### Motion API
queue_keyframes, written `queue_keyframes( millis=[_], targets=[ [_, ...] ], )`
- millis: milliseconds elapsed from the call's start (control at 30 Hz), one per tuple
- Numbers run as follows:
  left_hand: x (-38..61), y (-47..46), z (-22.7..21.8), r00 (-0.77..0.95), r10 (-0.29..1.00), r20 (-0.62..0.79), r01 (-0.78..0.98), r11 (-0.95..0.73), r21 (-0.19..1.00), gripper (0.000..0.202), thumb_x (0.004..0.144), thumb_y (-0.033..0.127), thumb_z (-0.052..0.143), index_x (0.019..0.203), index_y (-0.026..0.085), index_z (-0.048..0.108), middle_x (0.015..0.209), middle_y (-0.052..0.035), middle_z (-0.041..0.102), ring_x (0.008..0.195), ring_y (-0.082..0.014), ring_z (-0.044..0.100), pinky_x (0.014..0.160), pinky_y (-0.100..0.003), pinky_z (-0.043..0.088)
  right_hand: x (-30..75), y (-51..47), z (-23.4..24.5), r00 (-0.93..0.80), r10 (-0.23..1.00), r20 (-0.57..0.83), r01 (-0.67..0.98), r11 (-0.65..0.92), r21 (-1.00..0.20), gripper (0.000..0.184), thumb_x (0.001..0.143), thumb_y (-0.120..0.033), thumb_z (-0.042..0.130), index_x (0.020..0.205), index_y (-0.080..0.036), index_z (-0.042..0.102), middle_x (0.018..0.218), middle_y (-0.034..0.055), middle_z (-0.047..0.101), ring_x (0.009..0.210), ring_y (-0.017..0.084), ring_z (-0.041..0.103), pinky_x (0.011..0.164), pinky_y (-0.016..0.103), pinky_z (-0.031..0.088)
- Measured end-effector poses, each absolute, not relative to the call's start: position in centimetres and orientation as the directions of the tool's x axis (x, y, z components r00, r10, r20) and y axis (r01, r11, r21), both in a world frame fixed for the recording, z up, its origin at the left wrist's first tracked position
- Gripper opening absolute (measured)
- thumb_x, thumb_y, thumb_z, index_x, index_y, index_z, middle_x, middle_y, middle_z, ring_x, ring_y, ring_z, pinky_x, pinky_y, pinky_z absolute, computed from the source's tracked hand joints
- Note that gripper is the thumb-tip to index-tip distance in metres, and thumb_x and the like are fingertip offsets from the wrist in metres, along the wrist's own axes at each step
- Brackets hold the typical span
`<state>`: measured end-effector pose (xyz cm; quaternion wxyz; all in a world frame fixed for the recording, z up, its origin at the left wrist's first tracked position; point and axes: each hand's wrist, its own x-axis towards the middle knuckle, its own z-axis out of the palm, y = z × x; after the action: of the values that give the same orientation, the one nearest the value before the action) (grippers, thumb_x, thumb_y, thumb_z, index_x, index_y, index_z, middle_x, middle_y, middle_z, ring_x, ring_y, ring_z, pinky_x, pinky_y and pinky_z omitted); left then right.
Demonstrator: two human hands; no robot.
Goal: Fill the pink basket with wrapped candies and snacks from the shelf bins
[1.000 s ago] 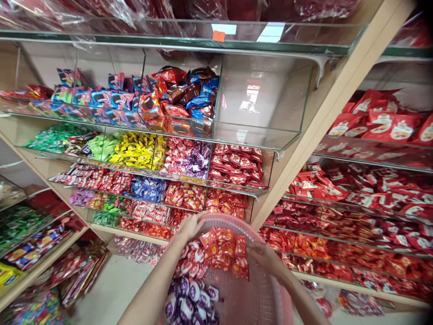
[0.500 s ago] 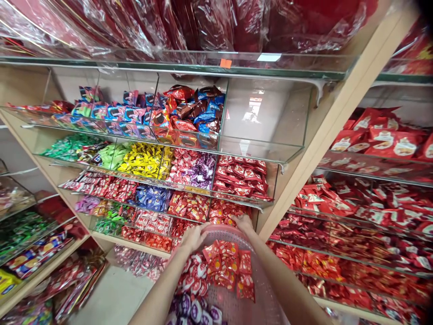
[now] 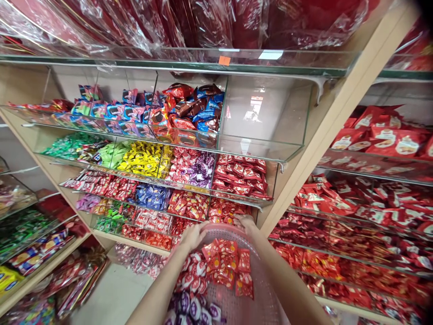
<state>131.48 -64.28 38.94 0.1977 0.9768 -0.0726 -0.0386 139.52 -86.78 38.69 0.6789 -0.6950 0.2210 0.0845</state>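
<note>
A pink perforated plastic basket (image 3: 260,295) is in front of me at the bottom of the view. My left hand (image 3: 194,235) is closed on its far rim, on the left side. Inside lie red packets with yellow dots (image 3: 223,262), red-and-white wrapped sweets (image 3: 196,271) and purple-and-white wrapped sweets (image 3: 196,309). My right hand (image 3: 246,224) is by the rim's far right, fingers stretched out and slightly apart, close to the red packets (image 3: 219,210) in a shelf compartment. Nothing shows in those fingers; the palm side is hidden.
Tiered glass-fronted shelves hold yellow packets (image 3: 145,158), blue packets (image 3: 152,196) and dark red packets (image 3: 240,176). A wooden upright (image 3: 324,122) stands right of them, with more red packets (image 3: 399,140) beyond. Plastic-wrapped red items (image 3: 216,22) fill the top shelf.
My right hand has shifted slightly right, its fingers drawing back a little from the compartment's packets. My left hand stays on the basket rim, and the basket has hardly moved.
</note>
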Motion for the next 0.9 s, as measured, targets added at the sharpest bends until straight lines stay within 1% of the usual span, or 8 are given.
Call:
queue_keyframes(
  millis=[133,300,367,467,567,667,767,900],
  targets=[
    [131.5,-64.3,38.9,0.986,-0.160,-0.044,-0.130,-0.910,0.394,0.045,0.084,0.048,0.034,0.129,0.039,0.037,0.111,-0.0002,0.061,0.099,-0.0199,0.057,0.079,-0.027,0.041,138.4,-87.1,40.0,0.914,-0.131,-0.385,-0.381,0.052,-0.923,0.027,0.061,-0.027,0.070,0.060,-0.019,0.045,0.047,-0.0010,0.058,0.046,0.011,0.056,0.042,0.018,0.041],
    [131.5,-64.6,39.0,0.989,-0.132,-0.064,-0.099,-0.924,0.369,0.046,0.083,0.046,0.036,0.128,0.040,0.037,0.112,-0.0001,0.061,0.099,-0.0203,0.056,0.080,-0.027,0.041,135.0,-87.9,40.0,0.969,-0.046,-0.244,-0.241,0.055,-0.969,0.038,0.053,-0.038,0.074,0.059,-0.020,0.041,0.053,-0.0014,0.060,0.048,0.010,0.055,0.043,0.018,0.037],
    [131.5,-64.5,39.1,0.988,-0.137,-0.078,-0.097,-0.920,0.379,0.046,0.083,0.046,0.036,0.129,0.038,0.036,0.112,-0.0001,0.060,0.099,-0.0193,0.056,0.080,-0.026,0.040,133.0,-88.6,39.0,0.987,0.015,-0.160,-0.160,0.021,-0.987,0.043,0.052,-0.046,0.073,0.060,-0.020,0.040,0.051,-0.0023,0.058,0.048,0.011,0.054,0.044,0.020,0.036],
    [131.6,-64.4,39.0,0.985,-0.163,-0.062,-0.127,-0.912,0.390,0.046,0.084,0.046,0.034,0.129,0.038,0.036,0.112,0.0003,0.061,0.099,-0.0188,0.056,0.080,-0.025,0.040,130.0,-89.9,37.4,0.997,0.068,-0.039,-0.032,-0.101,-0.994,0.046,0.054,-0.056,0.068,0.058,-0.021,0.037,0.047,-0.0045,0.051,0.047,0.012,0.050,0.046,0.023,0.035],
    [131.7,-64.4,38.8,0.985,-0.167,-0.042,-0.140,-0.918,0.372,0.045,0.084,0.046,0.035,0.129,0.040,0.036,0.110,0.0004,0.062,0.098,-0.0200,0.057,0.078,-0.027,0.041,127.5,-91.0,36.6,0.998,0.054,0.031,0.044,-0.260,-0.965,0.046,0.057,-0.061,0.062,0.055,-0.022,0.036,0.046,-0.0050,0.045,0.046,0.011,0.044,0.048,0.024,0.034],
    [131.8,-64.4,38.7,0.986,-0.156,-0.055,-0.126,-0.924,0.361,0.045,0.084,0.047,0.034,0.129,0.039,0.037,0.108,0.0000,0.063,0.097,-0.0199,0.057,0.078,-0.027,0.041,126.0,-91.4,36.9,0.998,0.008,0.067,0.065,-0.362,-0.930,0.047,0.058,-0.063,0.059,0.053,-0.022,0.035,0.047,-0.0052,0.038,0.046,0.011,0.038,0.048,0.025,0.032],
    [131.7,-64.6,39.0,0.985,-0.157,-0.072,-0.119,-0.920,0.373,0.046,0.084,0.046,0.034,0.129,0.037,0.037,0.112,0.0005,0.061,0.101,-0.0191,0.055,0.082,-0.026,0.039,125.4,-91.5,37.1,0.996,-0.018,0.092,0.076,-0.418,-0.905,0.046,0.058,-0.061,0.058,0.051,-0.023,0.035,0.048,-0.0051,0.034,0.047,0.011,0.034,0.048,0.025,0.031],
    [131.3,-64.8,39.8,0.985,-0.127,-0.113,-0.077,-0.926,0.369,0.047,0.084,0.045,0.036,0.130,0.036,0.036,0.113,0.0012,0.060,0.104,-0.0188,0.053,0.085,-0.026,0.037,125.6,-91.7,36.1,0.993,-0.042,0.111,0.080,-0.454,-0.887,0.040,0.062,-0.052,0.058,0.052,-0.023,0.033,0.049,-0.0052,0.034,0.047,0.011,0.034,0.047,0.025,0.031]
  ],
)
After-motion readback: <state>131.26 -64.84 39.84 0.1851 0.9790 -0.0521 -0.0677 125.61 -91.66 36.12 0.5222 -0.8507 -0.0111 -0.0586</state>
